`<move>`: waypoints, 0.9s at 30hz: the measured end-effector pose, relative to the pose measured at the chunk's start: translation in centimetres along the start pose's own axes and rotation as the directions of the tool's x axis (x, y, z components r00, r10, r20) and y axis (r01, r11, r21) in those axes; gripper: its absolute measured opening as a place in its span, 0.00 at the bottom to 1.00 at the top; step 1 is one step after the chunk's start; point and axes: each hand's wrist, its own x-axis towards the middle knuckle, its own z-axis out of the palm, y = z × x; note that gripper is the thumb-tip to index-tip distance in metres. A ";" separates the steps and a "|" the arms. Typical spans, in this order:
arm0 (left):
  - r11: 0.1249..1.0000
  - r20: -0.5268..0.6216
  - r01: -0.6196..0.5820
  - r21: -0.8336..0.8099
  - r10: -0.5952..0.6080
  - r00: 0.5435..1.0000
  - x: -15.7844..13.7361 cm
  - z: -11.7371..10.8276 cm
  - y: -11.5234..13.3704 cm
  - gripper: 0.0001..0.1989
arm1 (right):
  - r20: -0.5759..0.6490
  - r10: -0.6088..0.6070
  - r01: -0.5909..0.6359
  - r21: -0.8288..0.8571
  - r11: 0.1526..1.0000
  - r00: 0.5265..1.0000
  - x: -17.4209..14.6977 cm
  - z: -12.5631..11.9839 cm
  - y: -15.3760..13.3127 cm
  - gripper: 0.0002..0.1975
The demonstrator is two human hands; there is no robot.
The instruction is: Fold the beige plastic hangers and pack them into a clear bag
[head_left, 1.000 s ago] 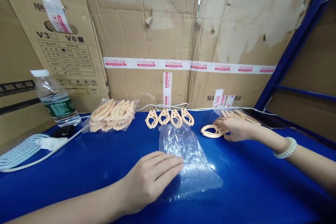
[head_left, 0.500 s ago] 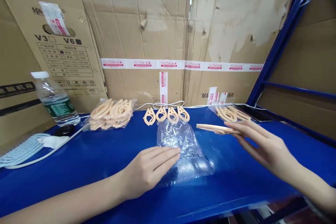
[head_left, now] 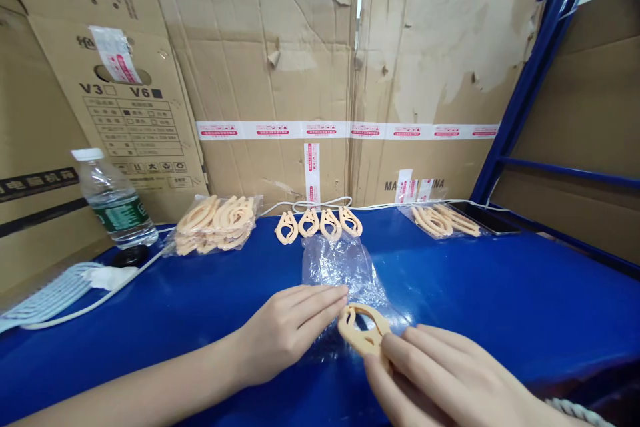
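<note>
My right hand (head_left: 435,373) grips a beige folding hanger (head_left: 364,339), folded into a teardrop shape, at its near end. The hanger's far tip is close to the fingertips of my left hand (head_left: 295,320). With its fingers pressed together, my left hand is closed on the clear plastic bag (head_left: 345,260); its thumb is mostly hidden. The bag lies crumpled and flat on the blue tabletop (head_left: 210,307). Just beyond it, several matching folded hangers (head_left: 330,224) lie in a row.
Bagged hangers (head_left: 215,223) are piled at the left, and a smaller bagged group (head_left: 445,220) sits back right beside a dark phone (head_left: 487,219). A water bottle (head_left: 117,207), white cable (head_left: 80,317) and light-blue coiled item (head_left: 50,297) stand left. Cardboard (head_left: 275,80) walls the back.
My right hand has brought the hanger from the right, inward and nearer to me, over the bag's near side. My left hand has stayed nearly still. The view has tilted slightly.
</note>
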 end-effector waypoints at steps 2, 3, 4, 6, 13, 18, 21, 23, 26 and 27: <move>1.000 0.011 -0.013 0.016 0.013 1.000 0.2 -0.2 0.1 0.17 | 0.036 -0.075 0.078 -0.072 0.994 0.997 0.6 0.9 0.2 0.18; 1.000 0.017 -0.019 0.022 0.019 1.000 0.3 -0.3 0.2 0.17 | 0.040 -0.093 0.096 -0.092 0.991 0.995 0.7 1.5 0.3 0.18; 0.999 0.018 -0.024 0.027 0.023 1.000 0.3 -0.4 0.2 0.17 | 0.038 -0.098 0.101 -0.103 0.990 0.994 0.7 2.1 0.3 0.18; 0.999 0.014 -0.033 0.032 0.032 0.999 0.4 -0.4 0.2 0.17 | 0.035 -0.104 0.107 -0.115 0.988 0.994 0.5 3.2 0.2 0.17; 1.000 0.027 -0.029 -0.009 0.029 0.999 0.4 0.0 0.0 0.17 | 0.028 -0.092 0.096 -0.206 0.974 0.995 0.5 5.3 -0.1 0.14; 0.998 0.027 -0.041 -0.037 0.042 0.999 0.6 0.1 0.1 0.16 | 0.010 -0.002 0.005 -0.304 0.953 1.000 1.0 6.1 0.4 0.12; 0.998 0.025 -0.032 -0.045 0.033 0.999 0.5 0.3 0.1 0.15 | 0.009 0.019 -0.015 -0.313 0.950 1.000 1.1 6.3 1.0 0.12; 0.998 0.023 -0.029 -0.055 0.030 0.999 0.4 0.4 0.0 0.15 | -0.001 0.036 -0.035 -0.311 0.950 0.999 1.2 6.5 1.5 0.12; 0.997 0.025 -0.032 -0.068 0.034 0.999 0.3 0.5 -0.1 0.15 | -0.009 0.040 -0.041 -0.318 0.947 0.999 1.3 6.9 2.2 0.11; 0.997 0.031 -0.030 -0.068 0.032 0.999 0.3 0.5 -0.1 0.15 | -0.004 0.038 -0.037 -0.320 0.947 0.999 1.3 7.1 2.3 0.10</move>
